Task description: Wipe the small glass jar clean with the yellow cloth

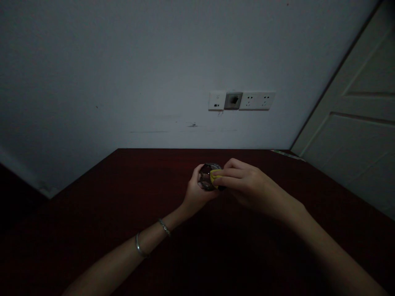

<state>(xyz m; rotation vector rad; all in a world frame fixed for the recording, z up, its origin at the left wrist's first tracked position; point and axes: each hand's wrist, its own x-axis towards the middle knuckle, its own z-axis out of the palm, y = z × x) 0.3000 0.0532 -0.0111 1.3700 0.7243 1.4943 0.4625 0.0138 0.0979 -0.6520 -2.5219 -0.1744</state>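
Observation:
Over the middle of a dark red table (123, 197), my left hand (196, 193) is wrapped round a small clear glass (206, 177) and holds it tipped toward me. My right hand (243, 181) comes in from the right with its fingers pinched on a small yellow piece (215, 178), perhaps a cloth or sponge, pressed at the glass's mouth. Two thin bracelets (140, 246) sit on my left wrist. The room is dim and the glass's inside is hard to make out.
The table stands against a white wall with a row of wall sockets (242, 100) above its far edge. A pale panelled door (354, 123) is at the right. A thin light object (285, 154) lies at the table's far right corner.

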